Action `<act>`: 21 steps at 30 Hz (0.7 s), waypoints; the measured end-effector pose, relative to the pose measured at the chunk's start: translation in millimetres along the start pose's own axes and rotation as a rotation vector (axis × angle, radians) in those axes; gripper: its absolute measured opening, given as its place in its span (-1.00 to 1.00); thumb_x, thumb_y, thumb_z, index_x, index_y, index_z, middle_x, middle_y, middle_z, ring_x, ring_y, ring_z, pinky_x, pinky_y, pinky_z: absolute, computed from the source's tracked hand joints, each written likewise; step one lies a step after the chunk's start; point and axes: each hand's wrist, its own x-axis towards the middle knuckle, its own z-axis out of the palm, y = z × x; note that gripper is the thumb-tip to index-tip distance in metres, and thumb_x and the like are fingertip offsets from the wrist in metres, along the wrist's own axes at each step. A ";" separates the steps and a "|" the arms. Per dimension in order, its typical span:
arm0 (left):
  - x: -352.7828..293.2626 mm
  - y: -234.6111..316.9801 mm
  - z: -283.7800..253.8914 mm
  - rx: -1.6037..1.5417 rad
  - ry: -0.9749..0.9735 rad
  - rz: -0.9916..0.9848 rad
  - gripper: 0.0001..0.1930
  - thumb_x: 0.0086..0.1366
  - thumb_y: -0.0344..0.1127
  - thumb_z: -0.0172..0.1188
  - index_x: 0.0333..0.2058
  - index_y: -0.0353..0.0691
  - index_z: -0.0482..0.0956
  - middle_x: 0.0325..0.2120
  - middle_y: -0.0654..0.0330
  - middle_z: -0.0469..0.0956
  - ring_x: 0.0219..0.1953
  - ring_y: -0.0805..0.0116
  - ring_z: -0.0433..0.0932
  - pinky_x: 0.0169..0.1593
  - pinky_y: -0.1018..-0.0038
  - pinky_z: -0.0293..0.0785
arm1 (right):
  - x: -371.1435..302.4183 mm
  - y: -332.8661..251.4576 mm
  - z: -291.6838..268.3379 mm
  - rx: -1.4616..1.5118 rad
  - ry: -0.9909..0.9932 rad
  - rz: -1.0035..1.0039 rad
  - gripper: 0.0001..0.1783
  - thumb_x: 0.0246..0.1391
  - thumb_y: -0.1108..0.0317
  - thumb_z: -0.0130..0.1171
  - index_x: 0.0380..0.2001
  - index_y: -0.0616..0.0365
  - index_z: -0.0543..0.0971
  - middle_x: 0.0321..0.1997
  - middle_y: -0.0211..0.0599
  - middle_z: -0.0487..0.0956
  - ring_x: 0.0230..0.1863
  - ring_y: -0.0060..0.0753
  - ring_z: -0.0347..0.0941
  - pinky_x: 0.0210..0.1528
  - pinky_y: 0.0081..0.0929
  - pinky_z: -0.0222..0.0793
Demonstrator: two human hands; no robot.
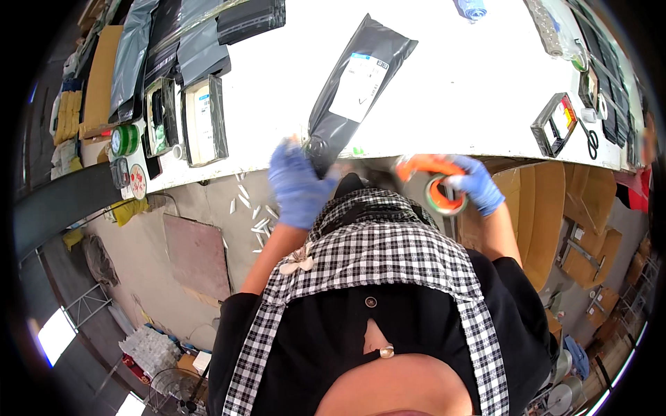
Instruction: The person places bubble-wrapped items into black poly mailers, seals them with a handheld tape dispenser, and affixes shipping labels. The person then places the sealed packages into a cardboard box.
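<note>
A long black plastic mailing bag [368, 69] with a white label lies slantwise on the white table, its narrow near end at the front edge. My left hand [300, 184], in a blue glove, is at that near end. Motion smears its fingers, so whether they grip the bag cannot be told. To the right, my right hand [477, 184], also blue-gloved, is closed on an orange tape dispenser [427, 166] with a roll of tape in it. The dispenser is held just off the table's front edge, apart from the bag, and is partly blurred.
Black and grey bags [201, 41] are piled at the far left, near two open-topped boxes [202, 121] and a green tape roll [125, 140]. At the right are a small box [555, 125] and scissors [592, 142]. Cardboard boxes [531, 208] stand below the table's right edge.
</note>
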 end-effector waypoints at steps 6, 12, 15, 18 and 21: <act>77.0 -1.4 -14.8 -0.420 -0.702 -0.221 -0.10 -0.01 -0.02 0.42 0.21 -0.40 0.24 -0.22 -0.02 0.56 -0.21 0.14 0.59 -0.04 0.33 0.53 | 39.4 -13.0 -70.4 0.024 0.443 -0.174 -0.30 0.03 0.31 0.25 0.27 0.19 0.36 0.02 -0.13 0.54 -0.14 -0.44 0.49 -0.11 -0.54 0.46; 65.8 -12.9 -32.2 -1.616 -0.784 -0.479 -0.30 0.06 -0.26 0.44 0.14 -0.24 0.31 -0.21 0.23 0.53 -0.14 0.38 0.50 -0.01 0.44 0.46 | 61.1 -48.8 54.9 -0.558 0.226 -0.436 -0.01 -0.07 0.08 0.40 0.32 0.27 0.14 0.21 0.10 0.32 0.26 0.06 0.21 0.31 -0.18 0.15; 64.4 3.9 22.2 -1.519 -0.496 -0.247 -0.22 0.12 -0.32 0.38 0.24 -0.22 0.10 -0.01 0.20 0.37 0.01 0.41 0.39 0.08 0.44 0.38 | 77.9 -44.2 119.9 -0.156 -0.094 -0.314 0.04 -0.02 0.13 0.42 0.35 0.34 0.05 0.27 0.08 0.31 0.33 -0.04 0.18 0.36 -0.21 0.11; 126.9 4.2 24.6 -1.173 -0.232 0.424 0.01 0.22 0.31 0.15 0.36 -0.26 -0.08 0.26 -0.03 0.17 0.29 0.16 0.21 0.29 0.28 0.20 | 99.9 -89.9 144.3 0.238 -0.085 -0.348 -0.17 0.04 0.23 0.38 0.28 0.21 0.20 0.11 -0.13 0.44 0.14 -0.31 0.38 0.20 -0.34 0.33; 201.7 12.8 -30.3 -1.434 -0.350 0.326 0.25 0.10 0.64 -0.21 0.40 -0.27 -0.40 0.42 -0.11 -0.20 0.44 0.03 -0.15 0.43 0.15 -0.24 | 162.1 -225.3 102.9 0.427 0.008 -0.445 -0.39 0.11 0.20 0.30 0.14 0.23 0.35 -0.13 -0.33 0.51 -0.24 -0.54 0.46 -0.19 -0.55 0.44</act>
